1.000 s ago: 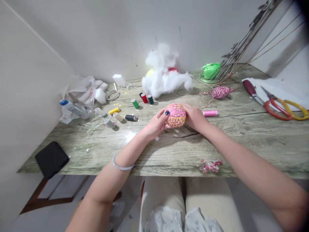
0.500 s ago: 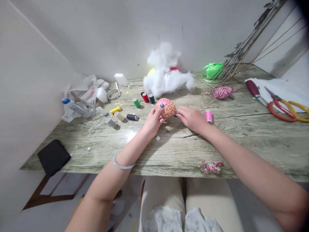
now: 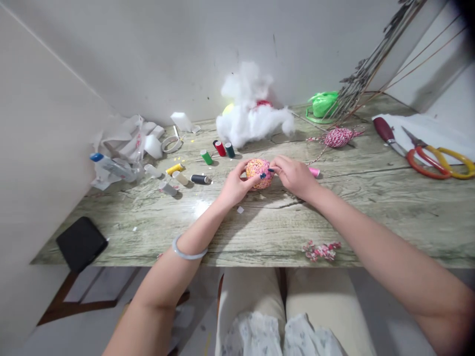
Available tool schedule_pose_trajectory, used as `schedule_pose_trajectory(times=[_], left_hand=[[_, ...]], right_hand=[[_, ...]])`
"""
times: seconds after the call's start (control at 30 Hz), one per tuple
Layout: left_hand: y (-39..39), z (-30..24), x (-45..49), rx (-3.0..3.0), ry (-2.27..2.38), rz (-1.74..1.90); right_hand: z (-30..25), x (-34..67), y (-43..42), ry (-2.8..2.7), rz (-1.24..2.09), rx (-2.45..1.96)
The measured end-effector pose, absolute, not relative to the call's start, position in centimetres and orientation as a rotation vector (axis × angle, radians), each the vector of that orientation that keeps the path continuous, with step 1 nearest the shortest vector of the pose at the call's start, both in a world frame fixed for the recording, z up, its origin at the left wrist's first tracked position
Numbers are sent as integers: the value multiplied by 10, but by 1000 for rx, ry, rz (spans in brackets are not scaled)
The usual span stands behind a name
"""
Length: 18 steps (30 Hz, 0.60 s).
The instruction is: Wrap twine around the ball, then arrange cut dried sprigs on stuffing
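A round ball of pink and yellow yarn (image 3: 256, 170) is held above the middle of the table. My left hand (image 3: 237, 185) grips it from the left, the thumb pressed across its front. At the ball's right side, my right hand (image 3: 291, 175) has its fingers pinched together close to the surface. Whatever lies between those fingertips is too small to make out. Partly behind the right hand sits a pink thread spool (image 3: 314, 172). Beyond it is a red and white twisted cord bundle (image 3: 338, 137), with a strand trailing toward the right hand.
White stuffing (image 3: 248, 126) is heaped at the back. Several thread spools, including a green one (image 3: 206, 157) and a black one (image 3: 199, 179), lie to the left. Scissors (image 3: 426, 160) rest at the right. Loose pink-white yarn scraps (image 3: 321, 250) lie near the front edge.
The yarn ball has been turned and moved slightly right. My left thumb has shifted lower on its front. My right hand has come up against the ball and now covers part of the pink spool.
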<state>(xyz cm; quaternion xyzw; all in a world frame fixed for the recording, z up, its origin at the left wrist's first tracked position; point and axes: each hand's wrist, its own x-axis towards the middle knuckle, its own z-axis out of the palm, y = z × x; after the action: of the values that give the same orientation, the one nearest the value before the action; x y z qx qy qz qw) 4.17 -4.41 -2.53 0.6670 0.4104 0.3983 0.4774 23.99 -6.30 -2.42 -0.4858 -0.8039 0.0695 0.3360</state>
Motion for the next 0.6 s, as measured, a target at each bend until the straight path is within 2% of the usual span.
schedule_pose_trajectory(times=[0.23, 0.4, 0.6], left_hand=[[-54, -22, 44, 1569, 1004, 824], [-59, -16, 42, 1591, 736, 678], [-63, -14, 46, 1447, 619, 801]], right_hand=[[-18, 242, -64, -2001, 123, -1259], [-17, 244, -63, -1982, 143, -1256], [-21, 245, -62, -2070, 246, -1346]])
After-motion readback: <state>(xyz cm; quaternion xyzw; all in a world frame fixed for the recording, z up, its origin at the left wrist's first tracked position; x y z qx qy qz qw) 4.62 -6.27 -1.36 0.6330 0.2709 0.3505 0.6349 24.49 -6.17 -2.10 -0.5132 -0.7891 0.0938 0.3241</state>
